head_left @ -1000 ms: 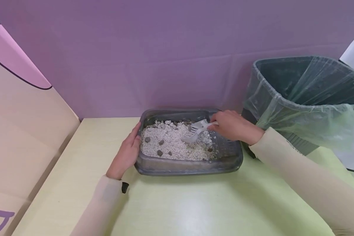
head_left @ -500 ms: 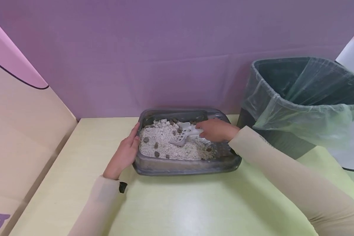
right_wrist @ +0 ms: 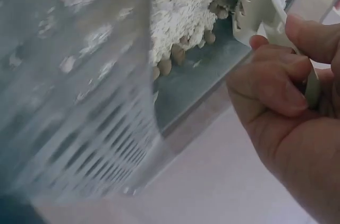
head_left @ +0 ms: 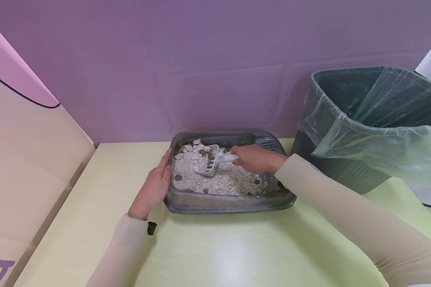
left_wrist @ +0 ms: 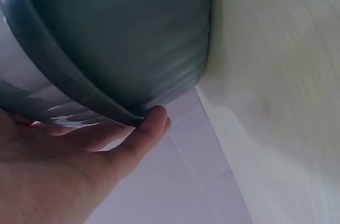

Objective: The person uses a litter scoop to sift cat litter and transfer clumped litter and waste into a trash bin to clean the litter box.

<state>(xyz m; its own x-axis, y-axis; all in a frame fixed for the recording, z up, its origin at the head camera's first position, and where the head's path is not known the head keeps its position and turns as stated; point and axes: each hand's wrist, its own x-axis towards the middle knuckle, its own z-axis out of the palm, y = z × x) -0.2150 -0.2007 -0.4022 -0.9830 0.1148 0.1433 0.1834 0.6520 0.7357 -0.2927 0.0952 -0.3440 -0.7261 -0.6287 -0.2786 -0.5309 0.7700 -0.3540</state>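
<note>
A grey litter box (head_left: 226,203) stands on the table, its floor spread with pale litter (head_left: 215,185) and several dark clumps. My left hand (head_left: 153,186) holds the box's left rim, thumb and fingers at the edge in the left wrist view. Over the box, my right hand (head_left: 256,158) grips the handle of a white slotted litter scoop (head_left: 225,158). The scoop's head points left and sits in the heaped litter, with whitish lumps and a darker clump (head_left: 203,152) in front of it. Brown clumps (right_wrist: 178,54) lie along the box wall in the right wrist view.
Right of the box stands a dark grey bin (head_left: 348,171), lined with a translucent green bag (head_left: 388,147) folded over its rim. A purple backdrop (head_left: 201,79) rises behind the box, and a patterned panel (head_left: 25,151) borders the pale table (head_left: 201,247) on the left.
My right hand has moved left with the scoop, pushing through the litter and gathering lumps toward the box's left back. The left hand has stayed at the rim.
</note>
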